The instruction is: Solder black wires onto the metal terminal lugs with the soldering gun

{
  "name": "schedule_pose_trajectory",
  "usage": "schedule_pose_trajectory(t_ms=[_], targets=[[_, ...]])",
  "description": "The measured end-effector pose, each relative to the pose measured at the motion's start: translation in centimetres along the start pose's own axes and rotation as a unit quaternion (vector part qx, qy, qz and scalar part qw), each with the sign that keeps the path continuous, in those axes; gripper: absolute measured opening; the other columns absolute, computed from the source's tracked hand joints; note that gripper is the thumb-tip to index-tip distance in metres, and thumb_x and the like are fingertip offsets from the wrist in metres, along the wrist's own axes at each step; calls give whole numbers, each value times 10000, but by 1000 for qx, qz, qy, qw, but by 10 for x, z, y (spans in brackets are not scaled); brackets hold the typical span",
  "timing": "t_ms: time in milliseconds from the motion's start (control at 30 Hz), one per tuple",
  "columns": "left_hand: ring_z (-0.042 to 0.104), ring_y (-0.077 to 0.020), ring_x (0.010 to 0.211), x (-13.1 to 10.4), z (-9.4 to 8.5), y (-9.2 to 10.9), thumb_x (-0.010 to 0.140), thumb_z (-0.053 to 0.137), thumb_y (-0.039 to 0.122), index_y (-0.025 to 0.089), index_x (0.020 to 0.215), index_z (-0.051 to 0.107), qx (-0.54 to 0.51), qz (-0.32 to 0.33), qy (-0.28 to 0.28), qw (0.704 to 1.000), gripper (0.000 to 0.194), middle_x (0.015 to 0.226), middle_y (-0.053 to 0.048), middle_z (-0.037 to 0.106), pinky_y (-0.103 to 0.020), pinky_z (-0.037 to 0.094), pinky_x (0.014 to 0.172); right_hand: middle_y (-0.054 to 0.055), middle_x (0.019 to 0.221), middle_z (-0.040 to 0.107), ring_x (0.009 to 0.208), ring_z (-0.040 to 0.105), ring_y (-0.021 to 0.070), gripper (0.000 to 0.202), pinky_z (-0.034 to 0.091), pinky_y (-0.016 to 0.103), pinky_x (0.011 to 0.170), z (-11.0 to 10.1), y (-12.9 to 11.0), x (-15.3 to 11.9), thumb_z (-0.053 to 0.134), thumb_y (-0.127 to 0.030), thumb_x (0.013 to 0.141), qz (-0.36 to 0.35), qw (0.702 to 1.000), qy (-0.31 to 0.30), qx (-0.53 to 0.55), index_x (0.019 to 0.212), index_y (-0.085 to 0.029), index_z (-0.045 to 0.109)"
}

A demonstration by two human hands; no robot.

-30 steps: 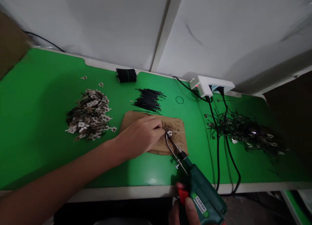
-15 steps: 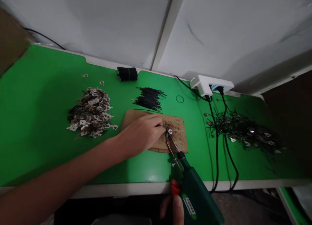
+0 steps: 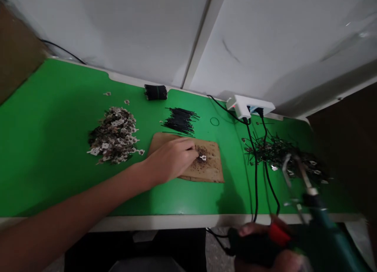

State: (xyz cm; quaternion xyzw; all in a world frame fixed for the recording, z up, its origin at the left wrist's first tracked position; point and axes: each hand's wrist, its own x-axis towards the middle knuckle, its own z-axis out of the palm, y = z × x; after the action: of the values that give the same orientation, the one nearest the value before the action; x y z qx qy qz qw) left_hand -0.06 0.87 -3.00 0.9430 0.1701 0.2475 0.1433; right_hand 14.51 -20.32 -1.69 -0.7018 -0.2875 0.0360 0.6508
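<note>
My left hand (image 3: 175, 160) rests on the brown board (image 3: 213, 171), fingers pinched around what looks like a short black wire, mostly hidden by the hand. At the fingertips a small silver metal tab (image 3: 203, 157) lies on the scorched part of the board. My right hand (image 3: 265, 246), blurred at the bottom right, grips a dark green soldering gun (image 3: 324, 228) with a red trigger. The gun's tip and its thin feed tube point up, in front of the pile of wires with tabs (image 3: 273, 150). Tip and board are well apart.
Left of the board is a heap of loose metal tabs (image 3: 114, 136). Behind it lie loose black wires (image 3: 179, 120), a bound wire bundle (image 3: 156, 92) and a green rubber band (image 3: 215, 122). Cords hang from a white power strip (image 3: 259, 105) across the green table (image 3: 59, 177).
My right hand has swung the soldering gun away from the tab, out to the right. The left hand stays on the board. The view has shifted slightly.
</note>
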Motion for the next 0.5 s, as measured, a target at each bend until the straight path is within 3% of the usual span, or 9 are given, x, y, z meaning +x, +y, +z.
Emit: schedule_pose_trajectory(t_ms=[67,100,267,500], targets=[[620,-184,834,0,0,0,1004,540,159,132,895,720,2,0,-3,1000,212,867,-53,659,-307,493,784,23,894,697,505,560,141,203,482,302,448,12,-7,23,632,-325,890,-17,993,87,78,1066,-226,624],[623,-184,841,1,0,0,1005,540,162,134,899,720,2,-1,-4,1000,211,868,-52,659,-306,495,789,23,904,705,496,567,147,218,482,308,441,19,-10,33,647,-293,858,-13,988,101,112,1062,-221,613],[630,-179,864,1,-1,-1,1015,536,189,146,910,714,4,-13,-8,1000,211,902,-51,672,-299,494,799,26,846,717,441,581,151,227,491,311,442,43,-6,46,670,-342,821,60,985,44,154,955,-194,562],[639,-176,843,1,-3,3,1004,560,188,165,914,724,-6,-3,35,999,189,878,-34,700,-305,475,783,-5,790,698,439,569,151,195,483,304,407,53,-7,37,669,-287,792,26,978,134,159,944,-206,578]])
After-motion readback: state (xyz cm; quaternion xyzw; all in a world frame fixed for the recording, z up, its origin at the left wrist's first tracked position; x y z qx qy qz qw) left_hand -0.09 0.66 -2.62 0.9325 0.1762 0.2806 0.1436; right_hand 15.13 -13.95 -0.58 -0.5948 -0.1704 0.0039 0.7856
